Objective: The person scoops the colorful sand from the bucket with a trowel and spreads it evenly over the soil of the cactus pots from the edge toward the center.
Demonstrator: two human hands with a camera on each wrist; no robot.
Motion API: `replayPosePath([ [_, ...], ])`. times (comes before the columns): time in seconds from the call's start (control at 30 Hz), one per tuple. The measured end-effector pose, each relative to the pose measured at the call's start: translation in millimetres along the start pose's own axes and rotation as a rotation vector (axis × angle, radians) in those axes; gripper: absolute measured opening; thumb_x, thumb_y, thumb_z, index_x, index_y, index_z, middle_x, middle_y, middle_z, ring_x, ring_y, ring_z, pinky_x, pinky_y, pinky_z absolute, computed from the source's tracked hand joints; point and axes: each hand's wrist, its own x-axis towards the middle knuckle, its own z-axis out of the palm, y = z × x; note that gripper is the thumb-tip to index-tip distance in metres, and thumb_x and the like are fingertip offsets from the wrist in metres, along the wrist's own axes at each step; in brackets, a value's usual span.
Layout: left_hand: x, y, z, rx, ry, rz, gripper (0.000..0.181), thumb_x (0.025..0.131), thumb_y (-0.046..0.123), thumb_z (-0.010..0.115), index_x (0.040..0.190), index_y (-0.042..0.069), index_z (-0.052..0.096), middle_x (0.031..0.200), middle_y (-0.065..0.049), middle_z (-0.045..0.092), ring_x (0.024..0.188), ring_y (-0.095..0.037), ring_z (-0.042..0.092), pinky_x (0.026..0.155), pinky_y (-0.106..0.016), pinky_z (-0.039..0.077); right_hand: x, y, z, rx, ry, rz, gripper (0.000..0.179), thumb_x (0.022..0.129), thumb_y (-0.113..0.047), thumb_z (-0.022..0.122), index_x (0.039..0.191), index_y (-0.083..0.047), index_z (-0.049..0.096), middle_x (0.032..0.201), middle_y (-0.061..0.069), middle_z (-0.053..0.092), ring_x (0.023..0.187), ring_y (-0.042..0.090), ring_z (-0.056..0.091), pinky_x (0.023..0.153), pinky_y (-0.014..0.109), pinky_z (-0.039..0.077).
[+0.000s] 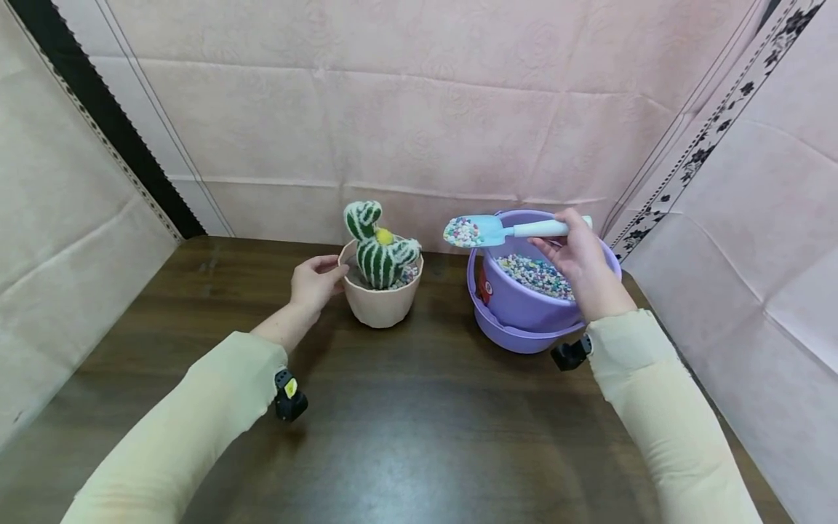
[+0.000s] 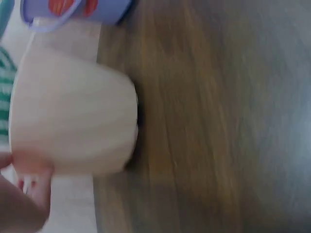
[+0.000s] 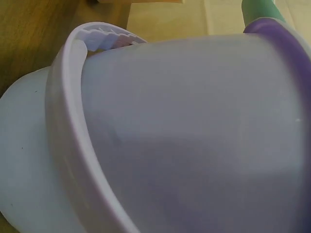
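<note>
In the head view, a knitted green-and-white cactus with a yellow flower stands in a cream flower pot. Gravel shows around its base. My left hand pinches the pot's left rim, thumb on the outer wall; the left wrist view shows this pot blurred. To the right, my right hand grips the pale handle of a light blue trowel. Coloured gravel fills the trowel's blade, held above a purple bucket. Inside the bucket lies more multicoloured gravel.
A purple carry handle loops down around the bucket's side. Pale cloth walls close in the brown wooden table at the back and both sides. The bucket stands near the right back corner.
</note>
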Motion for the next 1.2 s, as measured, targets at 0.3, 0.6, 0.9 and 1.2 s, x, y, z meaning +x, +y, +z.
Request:
replayPosePath([
  [0.3,1.5,0.6,8.0,0.001,-0.005,-0.01,0.044,0.093,0.013,0.055,0.135,0.002,0.047,0.131,-0.018,0.054,0.101,-0.017,0.057,0.093,-0.032,0.053,1.7,5.9,4.4,-0.032,-0.009,-0.001,0.01,0.091,-0.009,0.051,0.096,-0.009,0.042,0.098,0.012,0.045,0.072,0.024,0.059,0.062,0.028,0.059],
  [0.6,1.6,1.7,8.6,-0.035,-0.01,-0.002,0.044,0.092,0.011,0.056,0.134,0.001,0.048,0.131,-0.018,0.054,0.093,-0.009,0.057,0.097,-0.036,0.05,1.8,10.1,9.8,-0.09,-0.014,0.0,0.008,0.091,-0.01,0.051,0.092,-0.009,0.043,0.097,0.012,0.046,0.074,0.023,0.06,0.064,0.029,0.059],
  [0.9,11.4,1.2,4.8,0.01,-0.137,0.029,0.046,0.094,0.007,0.051,0.139,0.001,0.041,0.139,-0.019,0.046,0.117,-0.03,0.052,0.101,-0.041,0.046,3.6,13.4,14.9,-0.105,-0.028,0.002,0.008,0.09,-0.008,0.053,0.087,-0.007,0.045,0.095,0.013,0.048,0.075,0.024,0.06,0.063,0.032,0.06],
  [1.2,7.7,4.4,7.0,-0.014,-0.122,0.01,0.046,0.093,0.011,0.054,0.137,0.001,0.044,0.138,-0.019,0.047,0.117,-0.027,0.055,0.101,-0.04,0.046,4.1,18.7,18.2,-0.15,-0.055,-0.032,0.01,0.09,-0.007,0.052,0.08,-0.007,0.048,0.072,0.011,0.059,0.064,0.023,0.065,0.059,0.032,0.06],
])
